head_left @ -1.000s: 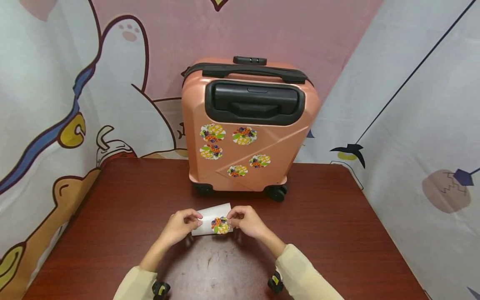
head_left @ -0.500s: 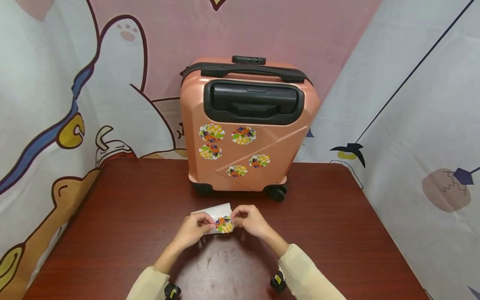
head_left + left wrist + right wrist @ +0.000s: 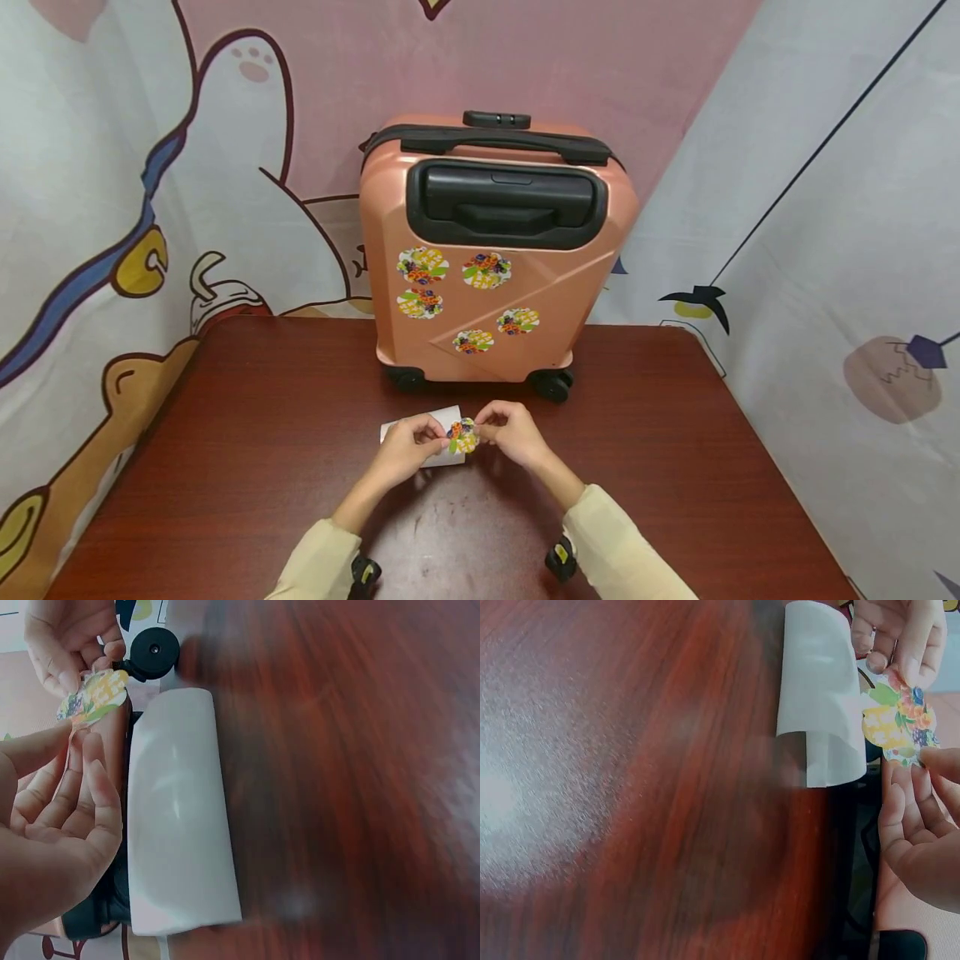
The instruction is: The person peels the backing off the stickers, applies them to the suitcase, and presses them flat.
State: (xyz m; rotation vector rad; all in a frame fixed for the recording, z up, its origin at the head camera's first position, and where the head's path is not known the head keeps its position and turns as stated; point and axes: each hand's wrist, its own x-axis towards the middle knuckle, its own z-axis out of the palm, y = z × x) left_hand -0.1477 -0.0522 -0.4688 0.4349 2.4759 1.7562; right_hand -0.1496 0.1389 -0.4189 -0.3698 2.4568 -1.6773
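Note:
A round, colourful fruit-patterned sticker (image 3: 463, 436) is stretched between both hands, raised over a curled white backing sheet (image 3: 442, 458) on the table. My left hand (image 3: 405, 450) pinches the sticker's left edge between thumb and forefinger. At the opposite edge, my right hand (image 3: 516, 435) pinches it the same way. In the left wrist view the sticker (image 3: 94, 697) is apart from the backing sheet (image 3: 180, 817), which bows upward with no print on its face. The right wrist view shows the sticker's bright front (image 3: 900, 720) between the two sets of fingertips.
A pink-orange suitcase (image 3: 450, 367) with black wheels stands upright behind the hands. Several matching stickers (image 3: 486, 272) are on its front, below the black handle recess (image 3: 510, 204). The brown table (image 3: 637, 467) extends around, with a cartoon-printed cloth (image 3: 787, 250) behind.
The left hand moved right from the sheet's left side and took the sticker's left edge. Both hands then lifted the sticker off the backing sheet, up and to the right.

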